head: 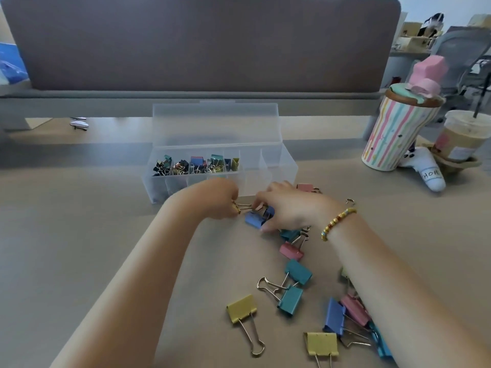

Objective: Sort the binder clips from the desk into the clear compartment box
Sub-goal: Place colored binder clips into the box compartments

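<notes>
We reach both arms forward over the counter (79, 235), and our hands meet just in front of the clear compartment box (276, 166). Our left hand (218, 199) has its fingers curled, the grip narrow, pinching a small yellow clip (235, 207) by its body; the clip's gold wire handles point right toward the other hand. Our right hand (287, 208), a beaded bracelet (337, 221) on its wrist, curls over a blue binder clip (256, 218) that lies on the counter, the thumb touching its near edge; whether the fingertips also hold the wire handles we cannot tell.

The box stands with its lid (215, 123) raised behind it. Its left compartments hold small clips in dark, blue, green and yellow; the right compartments look bare.

Loose clips lie scattered to the near right: a pink clip (291, 251) just below the right hand, two teal clips (295, 285) touching each other, a yellow clip (241, 308) nearer us, another yellow clip (322, 343) at the near edge, and a blue clip (334, 316) beside the right forearm.

At far right stand a striped tumbler (393, 134) and an iced drink cup (465, 139).
</notes>
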